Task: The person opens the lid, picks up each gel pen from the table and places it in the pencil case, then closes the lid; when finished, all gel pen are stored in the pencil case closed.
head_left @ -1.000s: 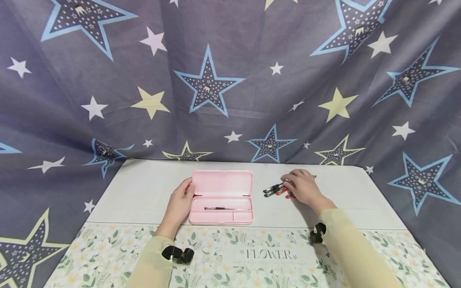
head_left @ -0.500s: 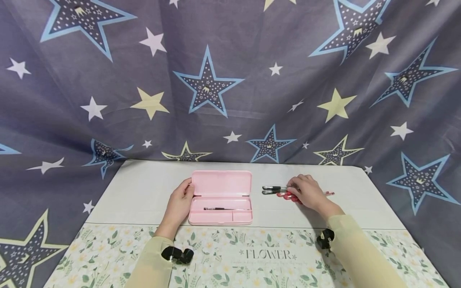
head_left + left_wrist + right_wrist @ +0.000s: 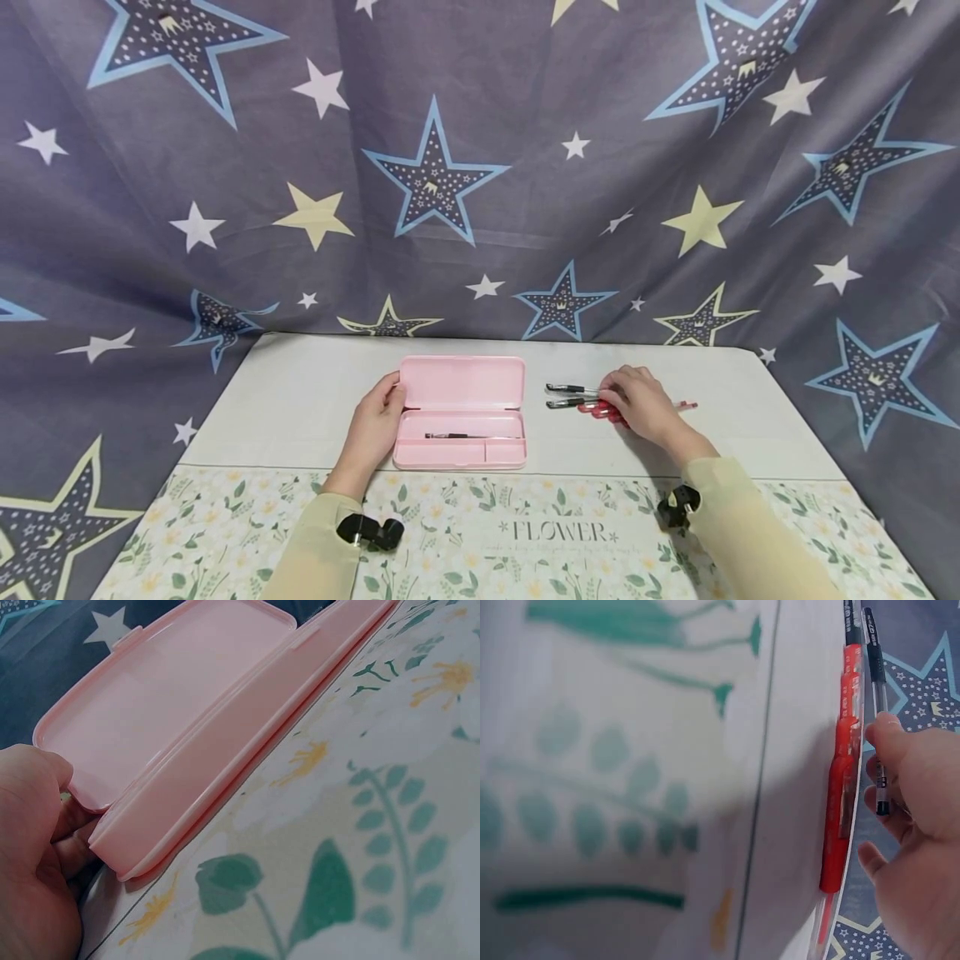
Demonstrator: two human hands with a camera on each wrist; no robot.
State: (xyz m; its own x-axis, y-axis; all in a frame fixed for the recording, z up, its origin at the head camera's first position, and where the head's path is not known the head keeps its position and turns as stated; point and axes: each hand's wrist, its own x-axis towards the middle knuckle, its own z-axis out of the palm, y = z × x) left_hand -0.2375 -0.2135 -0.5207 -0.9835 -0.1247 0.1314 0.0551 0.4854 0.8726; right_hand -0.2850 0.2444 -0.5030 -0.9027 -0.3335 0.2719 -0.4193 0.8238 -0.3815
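A pink pencil case (image 3: 462, 382) lies unfolded on the table, with one black pen (image 3: 450, 435) in its long rear compartment. My left hand (image 3: 373, 423) holds the lid's left edge, its thumb (image 3: 52, 766) on the inner face and fingers behind. To the right of the case, my right hand (image 3: 643, 404) pinches a clear-barrelled black pen (image 3: 875, 656), raised slightly off the table in the right wrist view. Under and beside that hand lie another black pen (image 3: 564, 403) and several red pens (image 3: 836, 840), partly hidden by the fingers in the head view.
The white tabletop (image 3: 322, 392) meets a flowered mat (image 3: 570, 575) printed "FLOWER" along its front part. A star-patterned curtain (image 3: 525, 208) hangs right behind the table. Black wrist cameras (image 3: 371, 531) sit on both sleeves.
My right hand has shifted slightly right and nearer. The slanted pens now lie nearly level, and one black pen has come apart from the other in my fingers. The left hand stays put.
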